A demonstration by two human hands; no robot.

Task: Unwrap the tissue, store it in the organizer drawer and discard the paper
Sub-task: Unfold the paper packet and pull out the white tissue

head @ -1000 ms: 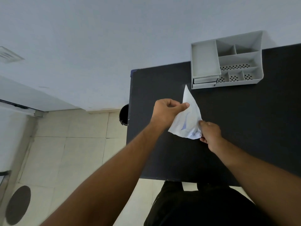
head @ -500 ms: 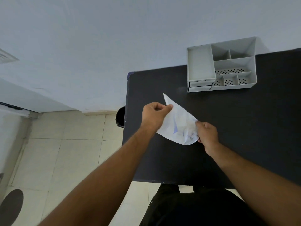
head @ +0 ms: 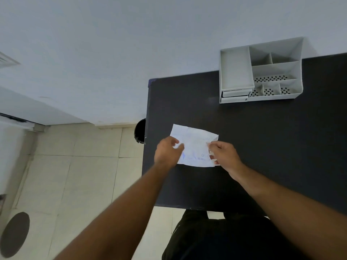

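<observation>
Head view has us holding the flat white printed paper wrapper point(head: 194, 146) just above the black tabletop point(head: 262, 147), probably stretched between both hands to peel it apart. Our left hand point(head: 167, 152) pinches its left edge, fingers closed; right hand point(head: 224, 153) pinches the right edge. Grey plastic desk organizer point(head: 261, 71) sits well apart, its drawers looking closed.

Black table point(head: 262, 147) vs pale wall point(head: 131, 44), beige tile floor point(head: 75, 175) w/ dark round patch point(head: 15, 234) at left
</observation>
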